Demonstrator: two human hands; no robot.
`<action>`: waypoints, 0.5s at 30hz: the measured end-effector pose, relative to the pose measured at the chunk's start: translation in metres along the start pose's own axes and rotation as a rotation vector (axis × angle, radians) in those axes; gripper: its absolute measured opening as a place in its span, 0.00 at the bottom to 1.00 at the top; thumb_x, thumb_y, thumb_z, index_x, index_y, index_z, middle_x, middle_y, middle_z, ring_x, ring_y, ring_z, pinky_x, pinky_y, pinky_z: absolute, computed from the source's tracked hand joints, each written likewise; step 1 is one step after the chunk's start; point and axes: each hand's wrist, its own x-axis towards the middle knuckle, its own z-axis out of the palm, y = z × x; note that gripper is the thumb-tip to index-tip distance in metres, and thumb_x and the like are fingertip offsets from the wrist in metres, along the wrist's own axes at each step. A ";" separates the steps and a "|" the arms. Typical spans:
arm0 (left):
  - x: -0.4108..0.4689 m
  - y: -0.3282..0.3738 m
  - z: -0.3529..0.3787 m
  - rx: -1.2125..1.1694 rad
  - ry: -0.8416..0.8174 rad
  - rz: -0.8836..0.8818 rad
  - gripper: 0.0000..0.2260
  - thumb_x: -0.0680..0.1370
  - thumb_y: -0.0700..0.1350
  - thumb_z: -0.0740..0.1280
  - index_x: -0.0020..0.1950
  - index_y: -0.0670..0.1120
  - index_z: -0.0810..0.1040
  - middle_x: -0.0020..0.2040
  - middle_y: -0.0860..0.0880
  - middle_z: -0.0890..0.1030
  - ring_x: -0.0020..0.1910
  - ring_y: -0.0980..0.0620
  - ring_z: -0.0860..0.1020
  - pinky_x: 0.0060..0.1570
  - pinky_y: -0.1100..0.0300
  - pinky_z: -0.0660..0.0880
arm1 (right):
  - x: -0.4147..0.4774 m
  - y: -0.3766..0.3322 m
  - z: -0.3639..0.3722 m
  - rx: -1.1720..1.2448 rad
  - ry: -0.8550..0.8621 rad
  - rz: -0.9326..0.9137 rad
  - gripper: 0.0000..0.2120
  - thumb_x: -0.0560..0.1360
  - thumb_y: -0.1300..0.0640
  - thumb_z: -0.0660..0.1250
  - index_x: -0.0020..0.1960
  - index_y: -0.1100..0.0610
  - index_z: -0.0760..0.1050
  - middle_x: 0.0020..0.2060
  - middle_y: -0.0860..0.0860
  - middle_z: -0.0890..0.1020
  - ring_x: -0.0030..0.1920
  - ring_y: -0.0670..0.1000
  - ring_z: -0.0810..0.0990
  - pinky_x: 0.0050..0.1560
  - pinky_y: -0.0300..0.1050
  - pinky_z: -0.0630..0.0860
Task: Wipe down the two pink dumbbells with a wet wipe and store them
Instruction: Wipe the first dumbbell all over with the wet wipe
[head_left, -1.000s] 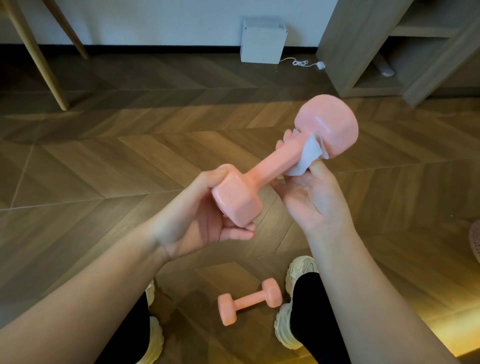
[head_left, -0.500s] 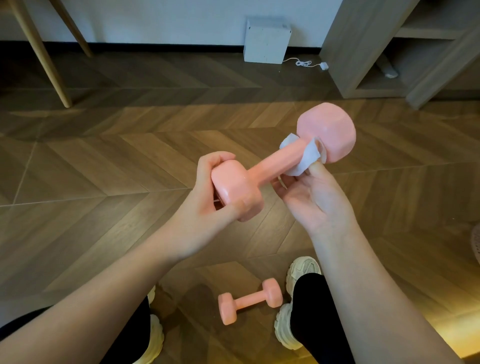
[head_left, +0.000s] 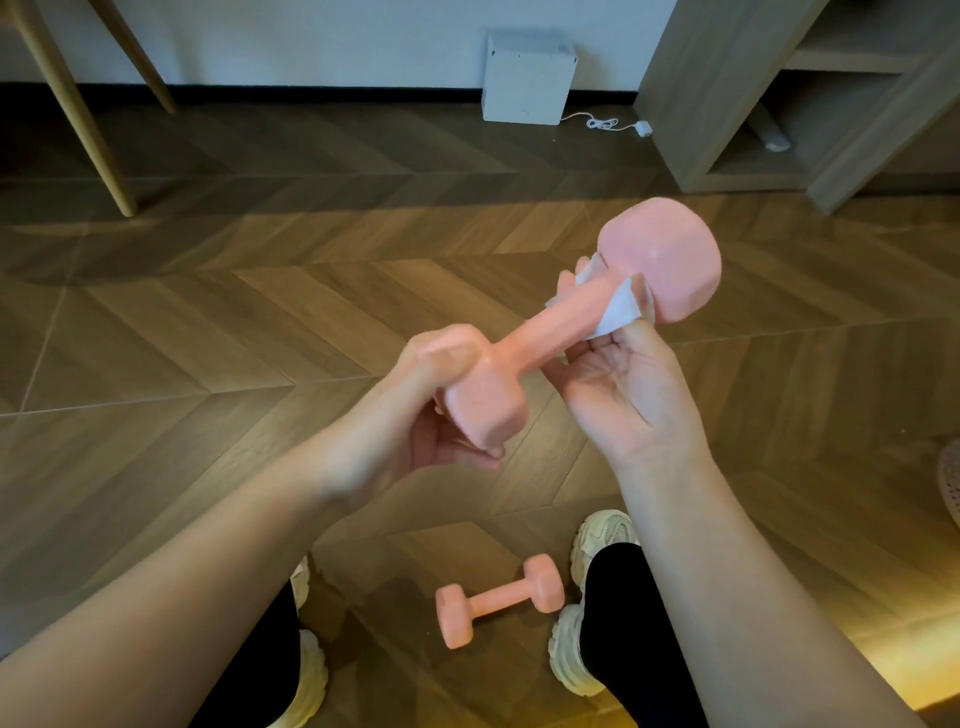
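I hold a pink dumbbell (head_left: 545, 325) slanted in the air at chest height. My left hand (head_left: 415, 410) grips its near head, thumb over the top. My right hand (head_left: 623, 384) wraps a white wet wipe (head_left: 615, 312) around the handle just below the far head, fingers curled behind the bar. The second pink dumbbell (head_left: 498, 600) lies on the wooden floor between my feet, next to my right shoe (head_left: 576, 639).
A grey open shelf unit (head_left: 727, 104) stands at the back right. A white box (head_left: 527, 78) with a white cable (head_left: 602, 124) sits against the wall. Wooden chair legs (head_left: 78, 114) rise at the back left. My left shoe (head_left: 309, 680) is at the bottom.
My left hand has turned on the near head, rotating the dumbbell. The wipe in my right hand stays near the far head of the handle.
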 end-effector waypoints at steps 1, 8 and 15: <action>0.000 0.003 -0.001 -0.087 -0.025 -0.080 0.33 0.70 0.63 0.68 0.66 0.43 0.71 0.49 0.38 0.78 0.38 0.45 0.82 0.37 0.52 0.82 | 0.000 0.000 0.000 -0.002 -0.012 0.002 0.20 0.73 0.54 0.70 0.64 0.55 0.75 0.52 0.53 0.86 0.54 0.51 0.85 0.60 0.56 0.77; -0.004 0.000 0.000 -0.189 0.017 -0.041 0.46 0.59 0.55 0.83 0.72 0.50 0.66 0.49 0.41 0.82 0.42 0.44 0.84 0.39 0.56 0.82 | 0.002 0.005 0.004 -0.023 0.045 -0.041 0.20 0.69 0.55 0.72 0.60 0.54 0.76 0.51 0.54 0.86 0.53 0.51 0.85 0.61 0.55 0.76; -0.001 -0.012 -0.004 0.516 0.201 0.459 0.47 0.68 0.36 0.79 0.75 0.64 0.57 0.63 0.58 0.72 0.54 0.56 0.81 0.49 0.63 0.79 | 0.005 0.001 0.003 0.027 0.152 -0.063 0.17 0.78 0.53 0.68 0.66 0.54 0.75 0.54 0.54 0.85 0.54 0.52 0.85 0.67 0.59 0.71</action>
